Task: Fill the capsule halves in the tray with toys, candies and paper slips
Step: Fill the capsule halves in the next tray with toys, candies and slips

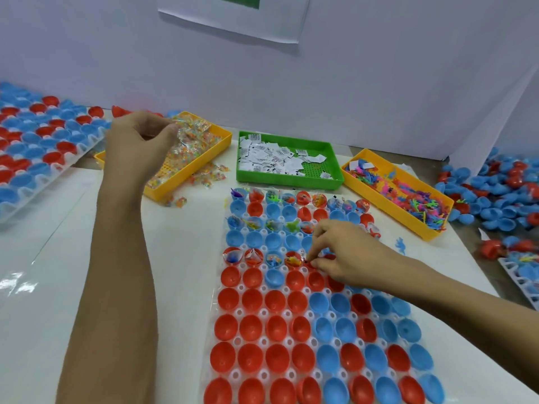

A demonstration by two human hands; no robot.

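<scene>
The tray (264, 342) of red and blue capsule halves runs lengthwise away from the person. Mid-tray, the right hand (347, 255) pinches something small over a cup. Farther back, the left hand (137, 144) grips wrapped candies (189, 132) above the yellow bin (224, 135).

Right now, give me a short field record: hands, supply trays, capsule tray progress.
left hand: pinching wrapped candies above the yellow plastic candy tray
right hand: fingertips at a capsule half, fifth row of the clear plastic capsule tray
green plastic tray: white paper slips
right yellow tray: small coloured toys
progress: near rows hold no items
</scene>
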